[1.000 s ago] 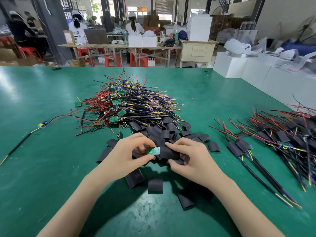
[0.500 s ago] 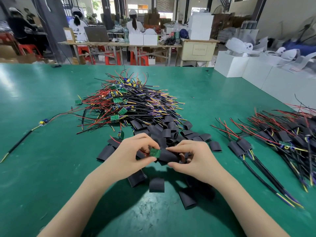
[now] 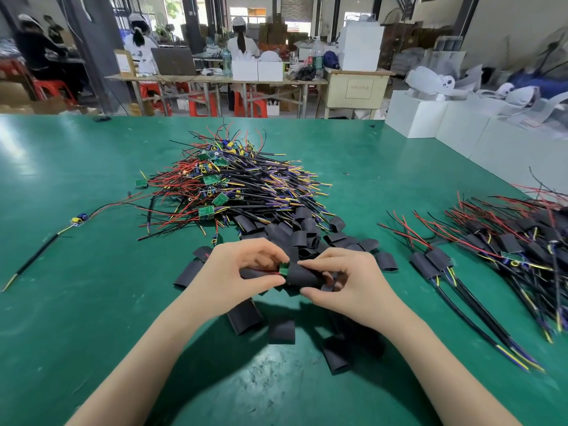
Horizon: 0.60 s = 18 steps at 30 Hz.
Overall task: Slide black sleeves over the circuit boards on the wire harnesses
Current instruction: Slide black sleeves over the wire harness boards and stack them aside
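Note:
My left hand [image 3: 236,272] pinches a small green circuit board [image 3: 283,268] with red and black wires running back under the fingers. My right hand [image 3: 347,281] holds a black sleeve [image 3: 304,276] between thumb and fingers; its open end covers most of the board, and only a green corner shows. Behind the hands lies a heap of loose black sleeves [image 3: 302,235]. Farther back is a pile of bare wire harnesses [image 3: 233,186] with green boards. At the right lies a pile of sleeved harnesses [image 3: 507,250].
Several loose sleeves [image 3: 281,330] lie on the green table [image 3: 92,302] near my forearms. A single harness [image 3: 76,221] lies at the left. White boxes [image 3: 455,124] line the table's right edge. People sit at benches in the background.
The sleeve has slid leftward over the board, so less green shows now than before. Both hands stayed close together at the same spot.

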{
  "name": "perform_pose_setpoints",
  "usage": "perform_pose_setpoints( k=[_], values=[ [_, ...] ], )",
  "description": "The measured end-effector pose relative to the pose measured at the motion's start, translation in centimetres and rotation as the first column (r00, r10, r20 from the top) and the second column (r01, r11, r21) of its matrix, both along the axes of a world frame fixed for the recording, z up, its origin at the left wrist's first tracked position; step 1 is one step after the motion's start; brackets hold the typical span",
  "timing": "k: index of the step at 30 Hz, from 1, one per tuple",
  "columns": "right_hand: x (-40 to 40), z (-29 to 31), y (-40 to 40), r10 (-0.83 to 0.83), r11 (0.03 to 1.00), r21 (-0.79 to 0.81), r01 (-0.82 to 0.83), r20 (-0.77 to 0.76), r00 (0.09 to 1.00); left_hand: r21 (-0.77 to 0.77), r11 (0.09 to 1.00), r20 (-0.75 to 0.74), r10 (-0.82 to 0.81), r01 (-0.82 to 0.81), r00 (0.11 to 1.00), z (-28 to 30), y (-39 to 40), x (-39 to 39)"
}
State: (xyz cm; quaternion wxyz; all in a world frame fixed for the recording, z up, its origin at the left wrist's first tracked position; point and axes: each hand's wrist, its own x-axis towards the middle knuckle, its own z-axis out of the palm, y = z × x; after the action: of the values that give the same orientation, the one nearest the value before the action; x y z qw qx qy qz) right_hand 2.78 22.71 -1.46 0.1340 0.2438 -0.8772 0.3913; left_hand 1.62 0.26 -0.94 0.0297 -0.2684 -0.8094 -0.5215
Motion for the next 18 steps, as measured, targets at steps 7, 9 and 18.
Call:
perform_pose_setpoints(
  k=[7,9,18],
  values=[
    [0.20,0.35,0.02,-0.002,0.996,-0.088,0.006,0.049,0.999,0.040,0.999,-0.017,0.020,-0.019,1.000,0.19,-0.46,-0.33],
    [0.37,0.39,-0.11,-0.010,0.998,-0.063,0.011,0.026,1.000,0.061,0.998,-0.005,0.008,-0.008,1.000,0.02,-0.26,-0.26],
    [0.47,0.46,-0.17,0.042,0.995,-0.090,-0.041,0.011,0.999,0.086,0.996,-0.077,0.044,-0.037,0.996,-0.25,0.48,-0.04]
  ],
)
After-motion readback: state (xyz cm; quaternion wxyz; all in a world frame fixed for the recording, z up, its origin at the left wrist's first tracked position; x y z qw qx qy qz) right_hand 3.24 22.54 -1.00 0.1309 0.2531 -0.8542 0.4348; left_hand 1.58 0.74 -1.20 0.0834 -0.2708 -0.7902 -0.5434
